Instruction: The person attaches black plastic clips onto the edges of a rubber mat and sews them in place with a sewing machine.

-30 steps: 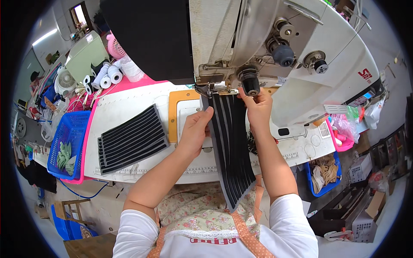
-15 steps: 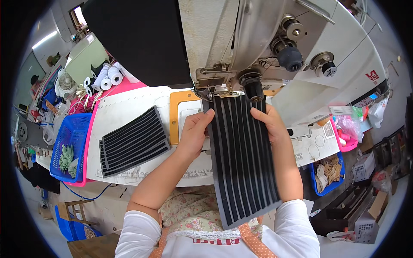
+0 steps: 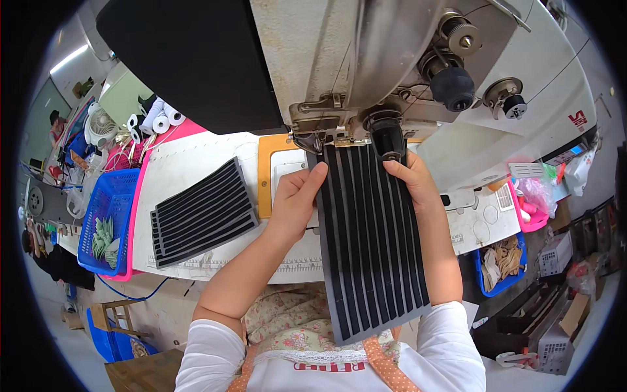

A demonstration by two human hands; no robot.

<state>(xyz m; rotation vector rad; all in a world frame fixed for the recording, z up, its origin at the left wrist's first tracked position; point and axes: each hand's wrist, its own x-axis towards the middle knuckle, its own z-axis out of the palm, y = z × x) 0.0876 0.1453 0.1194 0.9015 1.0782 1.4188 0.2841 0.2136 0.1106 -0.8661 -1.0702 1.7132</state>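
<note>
Both grips on a striped panel point(image 3: 372, 248) at the sewing machine point(image 3: 313, 55)

From my head view, the panel lies between my two grips, its long axis running from the machine's presser foot point(image 3: 349, 142) down toward my lap, the near end angled slightly to my right. My left grip point(image 3: 294, 201) is clamped on the left edge, thumb on top; my right grip point(image 3: 421, 186) is clamped on the right side, its thumb reaching a little way onto the face. Both sit near the far end, about equally close to the foot, so neither is clearly nearer. My fingers underneath are hidden, and I can't tell how far the panel runs beneath the foot.

The panel is long, flat and flexible-looking: black stripes lengthwise with thin grey lines between, and a grey border along the left and near ends. Its near part hangs past the white bench point(image 3: 186, 157), over my floral apron point(image 3: 279, 315). A second striped panel point(image 3: 206, 217) lies flat to my left.
</note>
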